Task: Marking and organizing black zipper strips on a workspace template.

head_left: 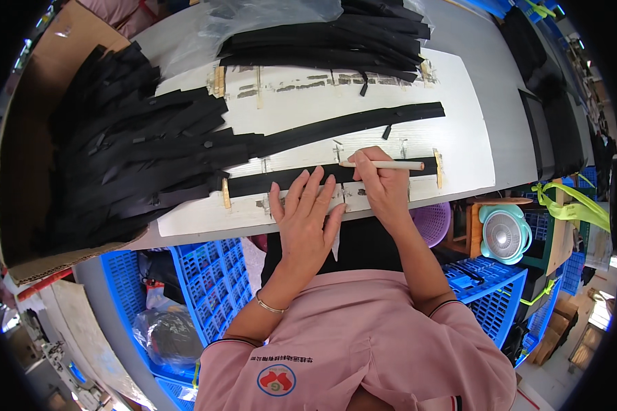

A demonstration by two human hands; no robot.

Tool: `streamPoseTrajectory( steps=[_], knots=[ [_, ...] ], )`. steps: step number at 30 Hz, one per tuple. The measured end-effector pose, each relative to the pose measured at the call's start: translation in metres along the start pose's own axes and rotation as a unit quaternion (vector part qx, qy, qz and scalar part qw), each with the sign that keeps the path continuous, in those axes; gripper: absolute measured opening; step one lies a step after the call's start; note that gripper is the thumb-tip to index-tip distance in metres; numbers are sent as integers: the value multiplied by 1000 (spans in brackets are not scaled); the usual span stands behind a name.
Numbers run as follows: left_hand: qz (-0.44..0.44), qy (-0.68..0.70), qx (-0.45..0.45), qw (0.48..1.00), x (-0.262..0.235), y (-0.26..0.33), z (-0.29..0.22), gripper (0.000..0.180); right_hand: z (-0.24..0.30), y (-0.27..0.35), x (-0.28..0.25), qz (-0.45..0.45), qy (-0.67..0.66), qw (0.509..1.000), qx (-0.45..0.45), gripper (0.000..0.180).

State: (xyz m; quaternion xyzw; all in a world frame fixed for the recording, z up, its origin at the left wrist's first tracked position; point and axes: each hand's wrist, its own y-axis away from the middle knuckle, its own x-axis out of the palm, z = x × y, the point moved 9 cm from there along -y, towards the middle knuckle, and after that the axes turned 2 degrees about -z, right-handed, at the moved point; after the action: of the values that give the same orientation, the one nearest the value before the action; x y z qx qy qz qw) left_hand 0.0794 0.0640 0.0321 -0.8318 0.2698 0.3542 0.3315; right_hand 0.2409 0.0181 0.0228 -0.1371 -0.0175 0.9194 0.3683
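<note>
A black zipper [250,184] lies straight across a white board [459,89], between strips of tan tape near its two ends. My left hand [303,222] rests flat on it, fingers spread, pressing it to the board. In my right hand [385,190] is a white pen [401,165], pinched between thumb and fingers. Its tip points left and meets the zipper's upper edge, just right of my left fingertips. Farther up the board, another black zipper [349,125] slants up to the right, its pull hanging below it.
Many black zippers [130,144] spill from a cardboard box [24,157] at the left. A further stack of zippers [322,44] lies at the back beside clear plastic [267,20]. Blue crates [212,281] stand below the table; a small turquoise fan [504,234] is at right.
</note>
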Motion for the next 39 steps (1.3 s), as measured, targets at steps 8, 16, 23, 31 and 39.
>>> streamPoseTrajectory(
  steps=[8,16,23,31,39],
  knots=[
    [9,-8,-8,1000,0,0,1,44,9,1,1,33,10,998,-52,25],
    [5,-10,-3,1000,0,-1,-1,43,5,3,0,63,-28,997,-21,26],
    [8,-11,-1,1000,-1,0,-1,43,-7,4,-99,-128,-113,983,59,24],
    [-17,11,2,1000,2,-8,-15,38,-32,-3,-112,-72,-21,996,41,20],
    [-35,108,83,990,46,-61,-73,19,-35,-3,-109,-67,-24,997,22,21]
  ],
)
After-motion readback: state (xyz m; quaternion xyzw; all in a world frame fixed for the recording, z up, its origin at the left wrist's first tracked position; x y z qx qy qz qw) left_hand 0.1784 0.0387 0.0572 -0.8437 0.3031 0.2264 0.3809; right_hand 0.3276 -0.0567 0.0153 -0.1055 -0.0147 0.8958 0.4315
